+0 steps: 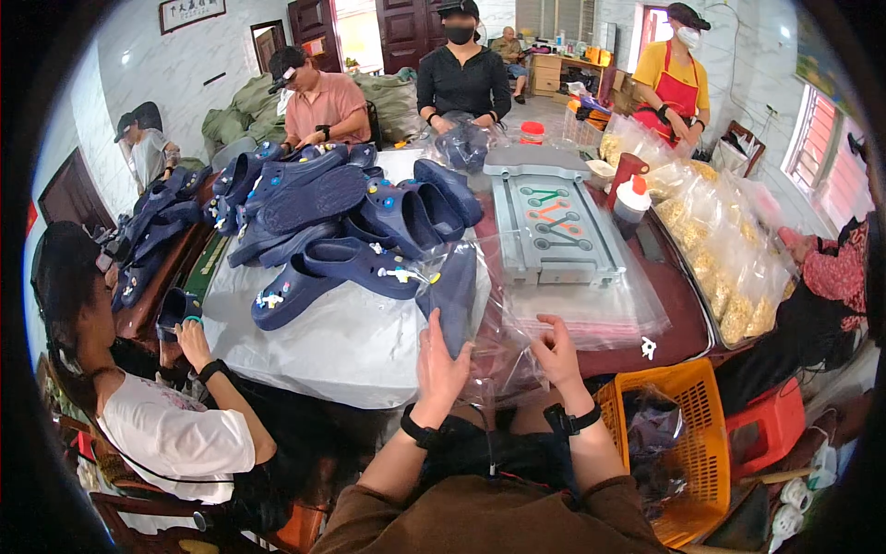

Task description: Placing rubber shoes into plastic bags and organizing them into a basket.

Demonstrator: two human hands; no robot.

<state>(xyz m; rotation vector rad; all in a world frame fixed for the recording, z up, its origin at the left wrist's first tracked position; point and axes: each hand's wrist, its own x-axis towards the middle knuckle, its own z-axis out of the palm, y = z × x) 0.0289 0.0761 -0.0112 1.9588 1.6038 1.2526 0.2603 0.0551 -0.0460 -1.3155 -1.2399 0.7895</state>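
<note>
Our left hand grasped a navy shoe (a clear bag lay against it); our right hand met the bag's edge, whether gripping, we couldn't tell.

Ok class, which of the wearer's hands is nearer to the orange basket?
Right. In the picture, the right hand is above and left of the orange basket; the left hand is farther left, at a navy shoe.

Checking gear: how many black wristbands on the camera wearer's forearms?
2: a left wristband just behind the left hand, and a right wristband behind the right hand. Both show clearly.
</note>
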